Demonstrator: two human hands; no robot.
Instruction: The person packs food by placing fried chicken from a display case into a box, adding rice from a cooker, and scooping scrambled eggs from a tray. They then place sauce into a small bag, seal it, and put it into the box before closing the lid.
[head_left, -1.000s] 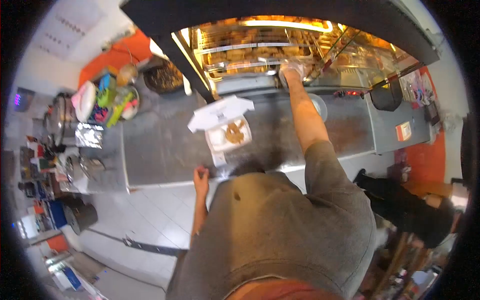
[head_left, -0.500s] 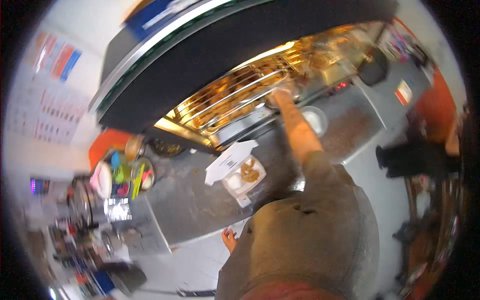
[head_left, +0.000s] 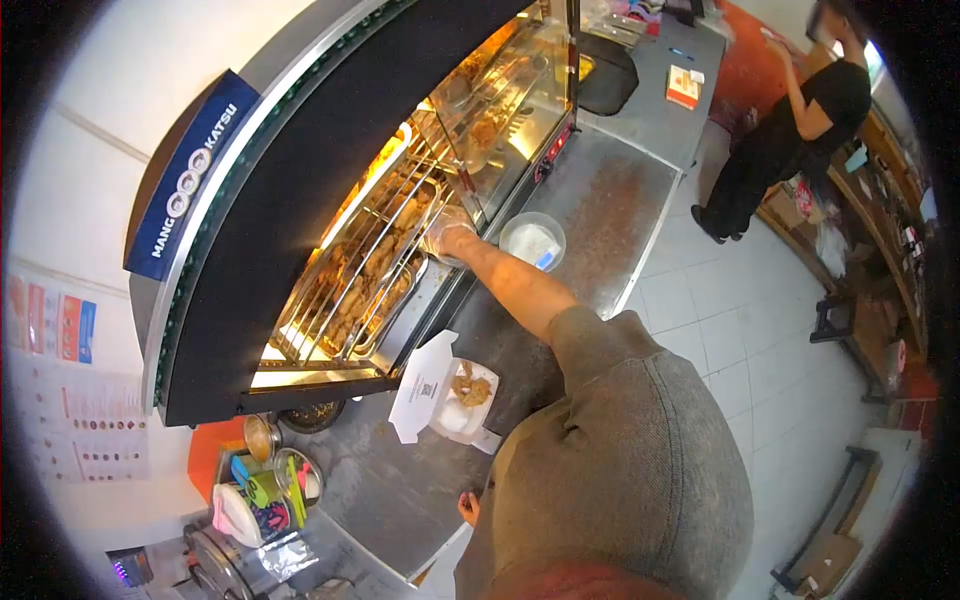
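On the left, the lit display cabinet [head_left: 290, 130] has fried pieces [head_left: 350, 295] on its wire racks. The right hand [head_left: 450, 236], in a clear glove, reaches in at their near end; I can't tell whether its grip is apart or clamped on anything. Just below, an open white box [head_left: 484, 412] sits on the worktop [head_left: 385, 490], with fried food [head_left: 470, 388] and something white inside. The left hand [head_left: 468, 508] is by the worktop's edge, fingers curled, its grip partly hidden, so I can't tell whether it's closed. A round bowl [head_left: 510, 229] stands right of the gloved hand, and farther right is a person in black [head_left: 790, 130].

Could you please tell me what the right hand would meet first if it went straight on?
The right hand would probably meet the fried pieces inside the display case first, though its depth there is unclear.
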